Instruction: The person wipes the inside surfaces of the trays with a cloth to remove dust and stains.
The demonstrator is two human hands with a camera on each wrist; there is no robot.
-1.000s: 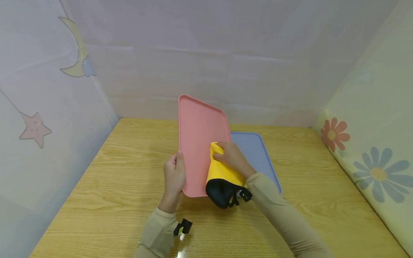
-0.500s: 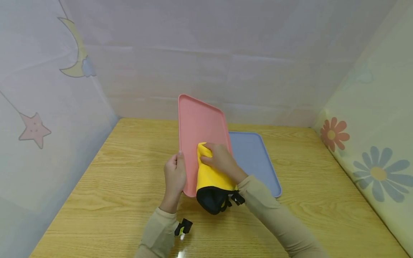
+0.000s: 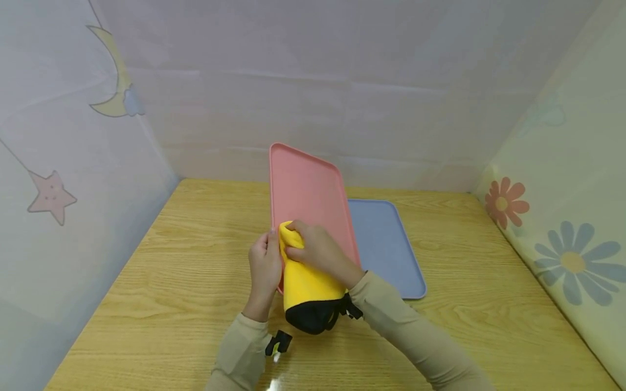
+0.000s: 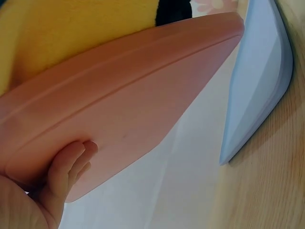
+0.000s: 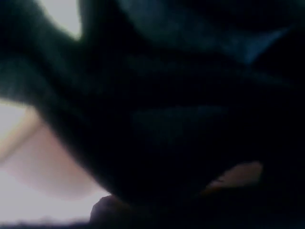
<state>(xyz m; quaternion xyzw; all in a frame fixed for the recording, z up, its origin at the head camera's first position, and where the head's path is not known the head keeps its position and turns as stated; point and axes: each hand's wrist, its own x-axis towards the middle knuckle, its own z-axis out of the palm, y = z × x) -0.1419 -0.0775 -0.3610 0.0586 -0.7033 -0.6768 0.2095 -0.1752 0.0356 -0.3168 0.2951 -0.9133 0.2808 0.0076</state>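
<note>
My left hand (image 3: 264, 266) grips a pink tray (image 3: 308, 190) by its left edge, thumb at the rim. The tray is tilted up above the table. In the left wrist view the fingers (image 4: 66, 167) lie against its underside. My right hand (image 3: 318, 247) holds a bunched yellow cloth (image 3: 308, 285) with a black end against the tray's inner face, close to the left thumb. The cloth covers the tray's lower part and its black end hangs below the near edge. Dark, blurred fabric (image 5: 167, 129) fills most of the right wrist view.
A blue tray (image 3: 386, 244) lies on the wooden table (image 3: 186, 282), partly behind the pink one. A pale back wall (image 3: 313, 98) and printed side walls with a moon (image 3: 117, 81) and flowers (image 3: 574, 263) surround the table.
My right hand has slid the yellow cloth leftward and slightly down across the pink tray, up to the left thumb. The left hand and the tray have stayed nearly still.
</note>
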